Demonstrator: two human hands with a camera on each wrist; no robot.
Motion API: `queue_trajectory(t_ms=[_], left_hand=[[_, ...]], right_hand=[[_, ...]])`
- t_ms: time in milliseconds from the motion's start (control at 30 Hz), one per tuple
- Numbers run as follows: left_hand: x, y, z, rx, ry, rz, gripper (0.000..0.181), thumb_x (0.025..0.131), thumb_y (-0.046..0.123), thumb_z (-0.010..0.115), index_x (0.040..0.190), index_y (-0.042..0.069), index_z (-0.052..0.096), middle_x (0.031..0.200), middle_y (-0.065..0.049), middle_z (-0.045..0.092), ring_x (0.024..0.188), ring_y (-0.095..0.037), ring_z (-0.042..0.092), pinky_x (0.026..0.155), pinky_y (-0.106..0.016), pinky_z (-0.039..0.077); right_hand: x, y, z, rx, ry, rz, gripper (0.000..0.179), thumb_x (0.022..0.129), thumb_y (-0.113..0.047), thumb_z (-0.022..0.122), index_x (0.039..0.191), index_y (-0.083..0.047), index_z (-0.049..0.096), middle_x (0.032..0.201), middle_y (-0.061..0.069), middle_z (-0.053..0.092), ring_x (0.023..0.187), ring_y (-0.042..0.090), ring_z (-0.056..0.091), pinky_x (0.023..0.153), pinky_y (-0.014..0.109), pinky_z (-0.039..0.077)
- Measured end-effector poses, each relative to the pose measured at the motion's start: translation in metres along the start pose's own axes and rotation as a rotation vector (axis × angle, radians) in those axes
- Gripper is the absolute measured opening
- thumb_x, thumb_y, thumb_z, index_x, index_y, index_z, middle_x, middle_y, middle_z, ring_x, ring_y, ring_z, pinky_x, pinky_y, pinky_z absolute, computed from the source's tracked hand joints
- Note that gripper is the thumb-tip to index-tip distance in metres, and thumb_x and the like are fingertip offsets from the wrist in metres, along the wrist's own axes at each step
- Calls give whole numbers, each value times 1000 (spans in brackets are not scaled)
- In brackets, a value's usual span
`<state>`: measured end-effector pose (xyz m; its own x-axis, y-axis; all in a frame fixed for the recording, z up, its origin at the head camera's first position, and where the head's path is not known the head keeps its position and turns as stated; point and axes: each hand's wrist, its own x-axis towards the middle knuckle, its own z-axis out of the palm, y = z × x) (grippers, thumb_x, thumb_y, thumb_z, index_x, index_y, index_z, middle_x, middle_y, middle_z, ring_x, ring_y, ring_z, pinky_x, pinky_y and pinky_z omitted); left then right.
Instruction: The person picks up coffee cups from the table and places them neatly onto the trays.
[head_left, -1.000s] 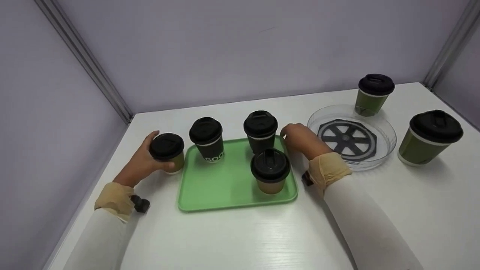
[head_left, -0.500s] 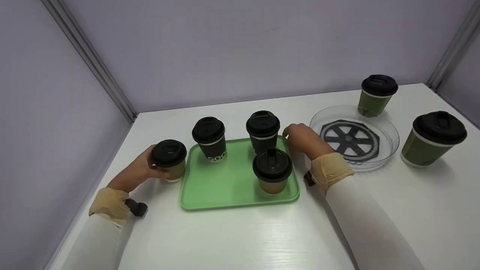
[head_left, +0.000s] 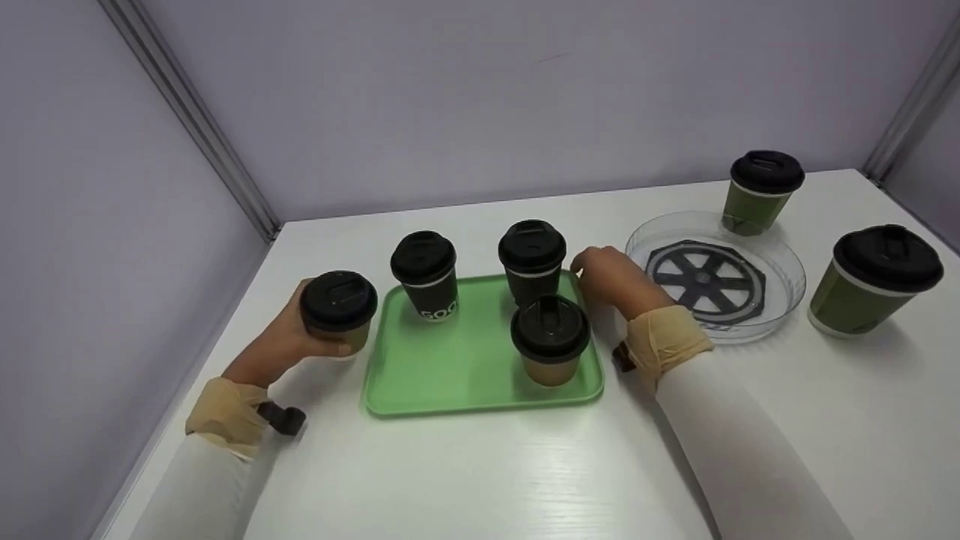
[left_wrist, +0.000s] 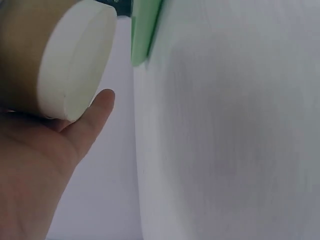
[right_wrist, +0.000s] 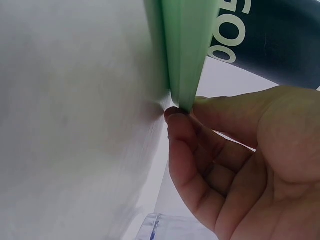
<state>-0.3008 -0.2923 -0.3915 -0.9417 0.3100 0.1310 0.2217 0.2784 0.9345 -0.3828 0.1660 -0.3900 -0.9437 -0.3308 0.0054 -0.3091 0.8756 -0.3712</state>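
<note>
My left hand [head_left: 279,339] grips a brown paper coffee cup [head_left: 339,301] with a black lid, just left of the green tray [head_left: 431,379]. In the left wrist view the cup's white base [left_wrist: 82,60] shows from below, raised off the table. My right hand [head_left: 611,279] pinches the tray's right rim near its back corner. Thumb and fingertips meet at the green edge [right_wrist: 185,65] in the right wrist view. On the tray stand a black cup with white lettering [head_left: 427,277], a second black cup [head_left: 532,259] and a brown cup [head_left: 551,337].
Right of the tray lies a round clear dish [head_left: 784,307] with a dark spoked pattern. A green cup [head_left: 761,187] stands behind it and another green cup [head_left: 862,292] to its right. Walls border the white table [head_left: 450,480] at back and sides.
My left hand has closed round the brown cup, shifted it slightly toward me, then lifted it. My right hand has kept its pinch on the tray rim.
</note>
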Motion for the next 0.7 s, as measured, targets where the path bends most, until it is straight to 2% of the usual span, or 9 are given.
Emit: queue_trajectory(t_ms=[200, 400, 533, 700], left_hand=[[-7, 13, 15, -66, -3, 69, 95, 70, -8, 81, 145, 14, 28, 141, -9, 43, 129, -24, 36, 111, -47, 13], [-14, 25, 34, -135, -48, 123, 90, 81, -6, 71, 151, 17, 19, 148, -8, 34, 135, -24, 30, 112, -45, 14], [-15, 32, 48, -150, -4, 142, 88, 80, -6, 74, 149, 16, 22, 145, -9, 38, 133, -25, 34, 111, -45, 22], [-18, 35, 66, -147, 62, 152, 89, 73, -8, 80, 143, 13, 29, 139, -9, 46, 125, -28, 44, 105, -46, 32]], right_hand=[[0, 1, -1, 4, -2, -4, 28, 89, -3, 57, 114, 4, 69, 112, 23, 66, 106, 38, 59, 93, 50, 46], [-1, 0, 0, -19, -16, 7, 30, 91, -3, 55, 118, 2, 67, 114, 23, 65, 106, 37, 59, 92, 49, 47], [-1, 0, 0, -22, -9, 6, 29, 91, -3, 56, 117, 2, 68, 113, 22, 66, 104, 36, 60, 90, 49, 47], [-1, 0, 1, -15, 5, -3, 28, 91, -4, 57, 115, 2, 69, 111, 23, 66, 104, 37, 60, 90, 50, 47]])
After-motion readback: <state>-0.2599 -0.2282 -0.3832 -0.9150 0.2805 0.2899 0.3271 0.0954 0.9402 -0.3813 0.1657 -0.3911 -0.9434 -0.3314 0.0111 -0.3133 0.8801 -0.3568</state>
